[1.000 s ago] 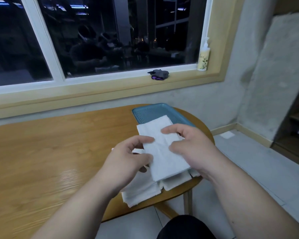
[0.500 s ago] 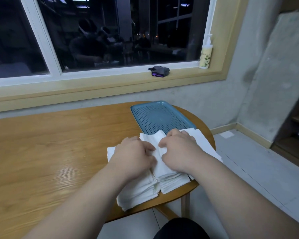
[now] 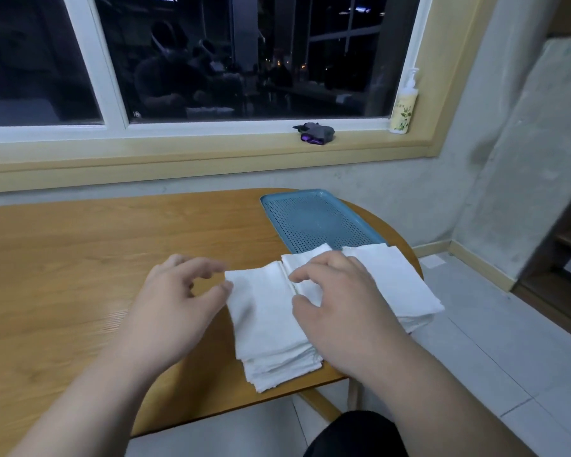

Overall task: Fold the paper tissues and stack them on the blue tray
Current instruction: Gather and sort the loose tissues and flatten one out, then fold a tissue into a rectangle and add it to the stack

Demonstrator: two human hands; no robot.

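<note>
Pressing the creased white tissue stack (image 3: 264, 319), right fingers (image 3: 314, 269) lie uncurled, left fingers (image 3: 195, 267) loose

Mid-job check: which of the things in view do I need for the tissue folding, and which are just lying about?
For the job: paper tissues, blue tray, left hand, right hand resting on the tissues.
Lying about: pump bottle and grey-purple bundle, both on the window sill.
</note>
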